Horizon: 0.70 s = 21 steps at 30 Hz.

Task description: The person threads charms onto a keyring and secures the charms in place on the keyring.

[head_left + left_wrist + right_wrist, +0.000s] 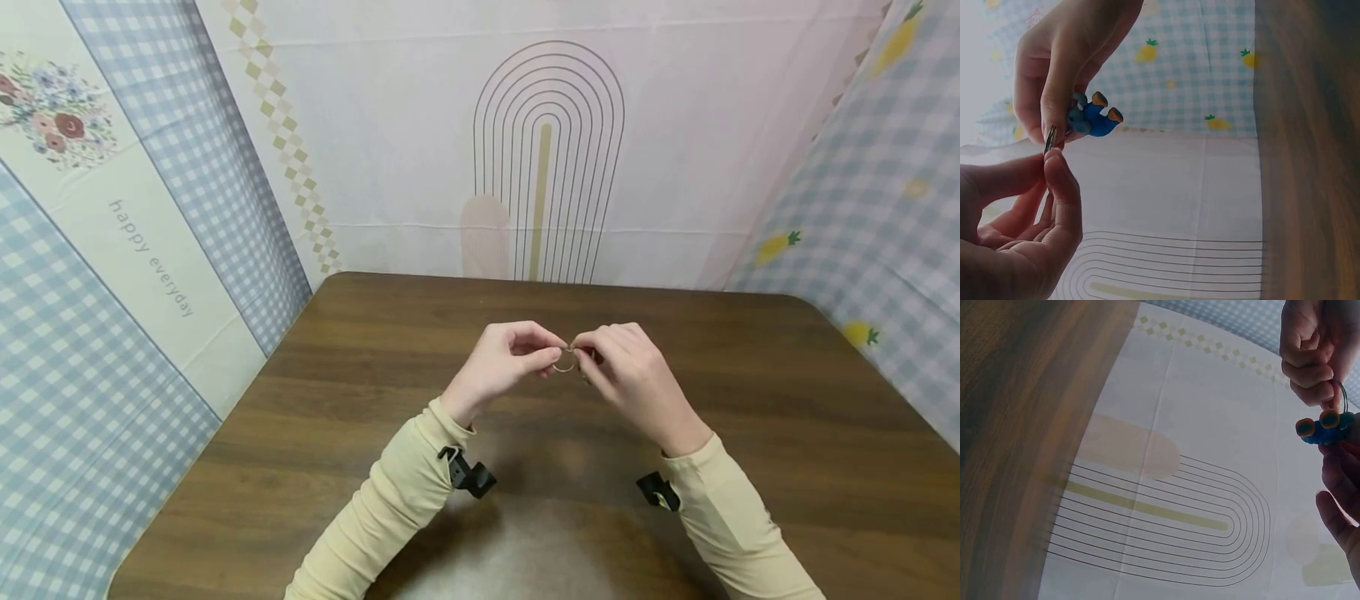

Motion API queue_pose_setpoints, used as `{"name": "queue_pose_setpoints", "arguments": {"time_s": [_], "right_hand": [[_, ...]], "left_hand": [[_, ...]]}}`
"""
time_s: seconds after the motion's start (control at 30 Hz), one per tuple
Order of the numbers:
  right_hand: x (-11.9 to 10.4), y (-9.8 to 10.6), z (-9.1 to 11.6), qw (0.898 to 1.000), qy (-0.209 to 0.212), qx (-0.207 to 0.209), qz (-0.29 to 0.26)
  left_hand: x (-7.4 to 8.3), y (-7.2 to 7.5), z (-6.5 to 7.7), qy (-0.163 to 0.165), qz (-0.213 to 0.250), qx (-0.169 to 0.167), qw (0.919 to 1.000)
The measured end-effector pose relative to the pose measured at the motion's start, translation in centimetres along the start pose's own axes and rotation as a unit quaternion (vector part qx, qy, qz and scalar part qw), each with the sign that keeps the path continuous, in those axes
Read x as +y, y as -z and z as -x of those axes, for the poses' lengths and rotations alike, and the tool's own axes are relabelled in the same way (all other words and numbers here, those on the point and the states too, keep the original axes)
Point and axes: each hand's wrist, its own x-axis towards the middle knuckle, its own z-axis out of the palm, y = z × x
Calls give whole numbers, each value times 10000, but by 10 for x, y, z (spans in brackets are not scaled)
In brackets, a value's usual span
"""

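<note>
Above the wooden table, both hands meet at a thin metal split ring [564, 369]. My left hand [501, 364] pinches one side of the ring between thumb and forefinger. My right hand [628, 373] pinches at the other side, its fingertips almost touching the left ones. A small blue figurine charm [1094, 119] with orange-tipped feet sits against the right hand's fingers in the left wrist view. In the right wrist view the figurine [1325, 428] is beside the ring [1345, 397]; fingers hide where the two join.
The brown wooden table [337, 400] spreads beneath both hands. Behind it hangs a white cloth [390, 150] with arch patterns, and checked cloths [847, 217] flank the sides. A black wrist mount [467, 473] is strapped at the left sleeve, another [658, 492] at the right.
</note>
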Motion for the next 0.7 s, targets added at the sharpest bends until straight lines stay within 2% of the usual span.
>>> {"name": "queue_pose_setpoints", "arguments": {"time_s": [0.17,0.37,0.7], "right_hand": [[0,0,-1,9998,-100,171,40],[0,1,-1,9995,-226,226,-27],[-1,0,-1,9994,-233,205,-127]], "left_hand": [[2,-1,0,70,291,-96,9995],[0,-3,-2,106,764,281,9966],[0,-2,-2,49,613,307,9976]]}}
